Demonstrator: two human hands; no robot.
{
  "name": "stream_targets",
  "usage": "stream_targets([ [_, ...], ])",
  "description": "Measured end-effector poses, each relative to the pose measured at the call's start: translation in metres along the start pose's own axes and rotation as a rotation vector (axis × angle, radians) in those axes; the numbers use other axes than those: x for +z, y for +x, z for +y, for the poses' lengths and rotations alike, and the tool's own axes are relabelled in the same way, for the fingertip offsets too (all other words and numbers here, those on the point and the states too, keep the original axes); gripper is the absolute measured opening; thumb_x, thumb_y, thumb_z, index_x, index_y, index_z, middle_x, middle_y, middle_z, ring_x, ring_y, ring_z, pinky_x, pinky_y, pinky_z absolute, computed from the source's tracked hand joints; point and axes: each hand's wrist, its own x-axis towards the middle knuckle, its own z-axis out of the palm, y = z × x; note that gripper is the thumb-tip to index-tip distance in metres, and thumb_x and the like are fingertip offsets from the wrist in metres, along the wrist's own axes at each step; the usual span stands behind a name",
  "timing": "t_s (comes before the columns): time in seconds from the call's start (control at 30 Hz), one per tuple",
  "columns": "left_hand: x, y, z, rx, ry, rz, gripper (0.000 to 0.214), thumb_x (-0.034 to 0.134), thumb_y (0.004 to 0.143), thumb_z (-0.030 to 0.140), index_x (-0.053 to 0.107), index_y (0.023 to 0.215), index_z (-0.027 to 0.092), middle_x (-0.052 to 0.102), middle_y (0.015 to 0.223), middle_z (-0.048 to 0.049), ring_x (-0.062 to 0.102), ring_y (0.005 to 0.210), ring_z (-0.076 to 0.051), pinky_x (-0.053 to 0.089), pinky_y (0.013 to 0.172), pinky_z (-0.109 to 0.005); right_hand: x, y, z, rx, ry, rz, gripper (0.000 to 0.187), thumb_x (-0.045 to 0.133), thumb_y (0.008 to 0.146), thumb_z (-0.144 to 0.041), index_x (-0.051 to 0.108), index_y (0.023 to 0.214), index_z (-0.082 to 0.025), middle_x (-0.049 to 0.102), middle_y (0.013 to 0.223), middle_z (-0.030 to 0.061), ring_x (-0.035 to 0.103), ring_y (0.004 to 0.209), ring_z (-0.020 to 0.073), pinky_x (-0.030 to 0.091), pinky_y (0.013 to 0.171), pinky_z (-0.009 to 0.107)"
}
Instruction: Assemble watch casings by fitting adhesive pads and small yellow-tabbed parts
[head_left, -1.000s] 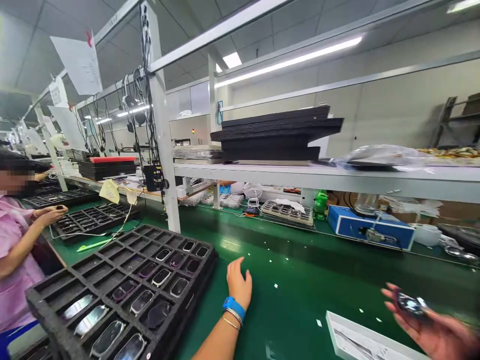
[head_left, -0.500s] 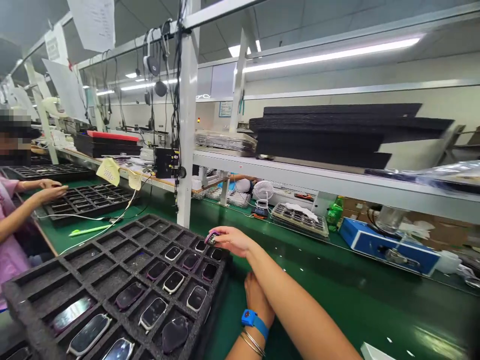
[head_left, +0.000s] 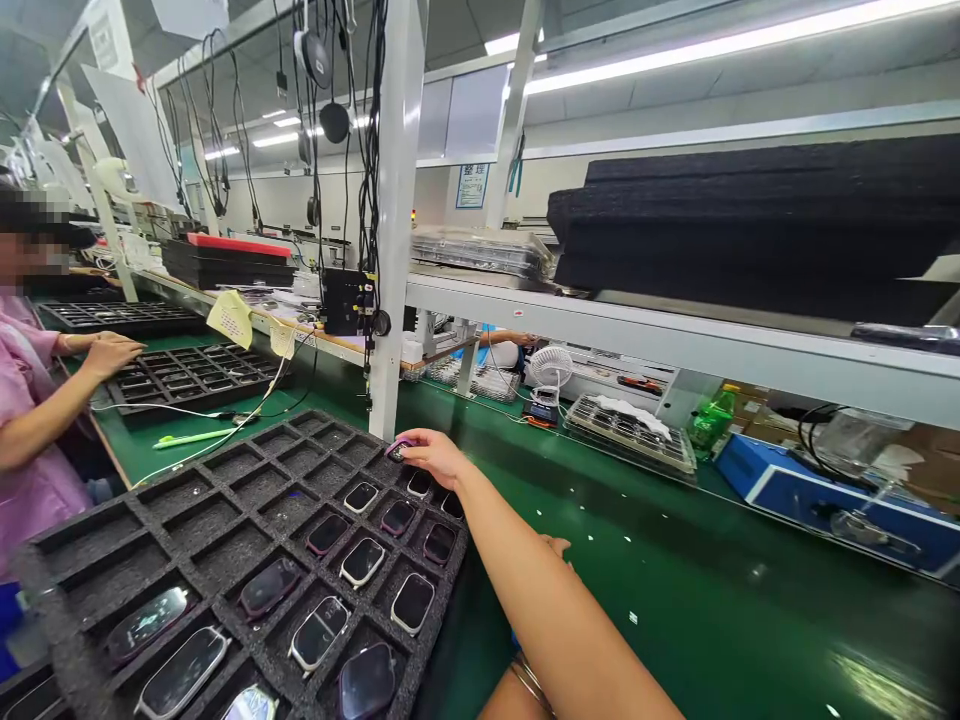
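My right hand (head_left: 433, 456) reaches across to the far right corner of a black foam tray (head_left: 187, 530) and pinches a small watch body (head_left: 397, 450) over one of its cells. The tray has many cells; those near me and on the right hold several glossy watch bodies (head_left: 361, 562). My left hand (head_left: 556, 546) rests behind my right forearm at the tray's right edge; only its fingertips show. The green belt (head_left: 675, 610) runs under both.
A person in pink (head_left: 37, 420) works at the left with hands on another black tray (head_left: 187, 375). A white post (head_left: 394, 220) with hanging cables stands behind my tray. Stacked black foam sheets (head_left: 750, 230) lie on the shelf; a blue box (head_left: 840, 495) and fan (head_left: 550, 368) sit beyond the belt.
My right hand came from the far right with a watch body and crossed over to the tray's far corner. My left hand slid back behind the right forearm. The view shifted closer and right.
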Motion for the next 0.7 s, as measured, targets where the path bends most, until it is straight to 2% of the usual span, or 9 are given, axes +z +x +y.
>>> stream_targets([
  [0.1, -0.002, -0.005, 0.008, 0.029, 0.052, -0.016, 0.036, 0.056, 0.061, 0.003, 0.063, 0.093, 0.018, 0.063, 0.094, -0.0064, 0.054, 0.096, -0.025, 0.041, 0.088, -0.043, 0.014, 0.012, 0.018, -0.054, 0.005, 0.117, 0.029, 0.075, 0.05, -0.013, 0.062, 0.075, -0.017, 0.059, 0.071, -0.0032, 0.057, 0.066, 0.0092, 0.049, 0.071, 0.027],
  [0.2, -0.005, -0.006, 0.017, 0.009, 0.079, -0.018, 0.035, 0.052, 0.063, 0.003, 0.063, 0.091, 0.02, 0.063, 0.093, -0.0062, 0.053, 0.095, -0.026, 0.04, 0.086, -0.044, 0.021, 0.016, 0.03, -0.083, 0.013, 0.193, 0.029, 0.07, 0.057, -0.019, 0.061, 0.084, -0.02, 0.058, 0.073, -0.0031, 0.057, 0.068, 0.0106, 0.051, 0.07, 0.029],
  [0.3, -0.009, -0.006, 0.024, -0.023, 0.087, -0.023, 0.033, 0.049, 0.066, 0.003, 0.063, 0.091, 0.02, 0.063, 0.094, -0.0062, 0.052, 0.097, -0.026, 0.039, 0.087, -0.044, 0.021, 0.014, 0.034, -0.098, -0.016, 0.199, 0.031, 0.066, 0.063, -0.024, 0.064, 0.093, -0.02, 0.063, 0.08, 0.0001, 0.058, 0.073, 0.0125, 0.05, 0.071, 0.03],
  [0.47, -0.012, -0.007, 0.029, -0.054, 0.08, -0.052, 0.031, 0.049, 0.068, 0.004, 0.063, 0.09, 0.02, 0.063, 0.094, -0.0066, 0.052, 0.099, -0.025, 0.039, 0.088, -0.043, 0.02, 0.012, 0.035, -0.128, -0.136, 0.241, 0.025, 0.063, 0.063, -0.023, 0.067, 0.086, -0.016, 0.064, 0.079, 0.0024, 0.057, 0.069, 0.0129, 0.047, 0.066, 0.026],
  [0.57, -0.012, -0.008, 0.029, -0.062, 0.076, -0.066, 0.031, 0.049, 0.068, 0.004, 0.062, 0.091, 0.02, 0.063, 0.095, -0.0065, 0.052, 0.099, -0.025, 0.039, 0.088, -0.042, 0.019, 0.013, 0.037, -0.154, -0.22, 0.294, 0.038, 0.06, 0.063, -0.02, 0.063, 0.101, -0.02, 0.062, 0.081, 0.0001, 0.055, 0.066, 0.0117, 0.046, 0.063, 0.024],
  [0.63, -0.012, -0.008, 0.029, -0.071, 0.075, -0.071, 0.031, 0.049, 0.068, 0.004, 0.062, 0.09, 0.02, 0.063, 0.095, -0.0062, 0.052, 0.099, -0.024, 0.039, 0.089, -0.042, 0.019, 0.013, 0.038, -0.173, -0.282, 0.309, 0.044, 0.057, 0.063, -0.018, 0.062, 0.107, -0.023, 0.062, 0.086, -0.0004, 0.055, 0.067, 0.0115, 0.046, 0.065, 0.025],
  [0.7, -0.012, -0.008, 0.029, -0.08, 0.077, -0.076, 0.03, 0.049, 0.068, 0.004, 0.063, 0.09, 0.02, 0.063, 0.095, -0.006, 0.051, 0.099, -0.024, 0.039, 0.089, -0.041, 0.019, 0.013, 0.039, -0.194, -0.349, 0.309, 0.037, 0.056, 0.065, -0.017, 0.066, 0.1, -0.022, 0.062, 0.089, 0.0004, 0.056, 0.072, 0.0126, 0.046, 0.071, 0.026],
])
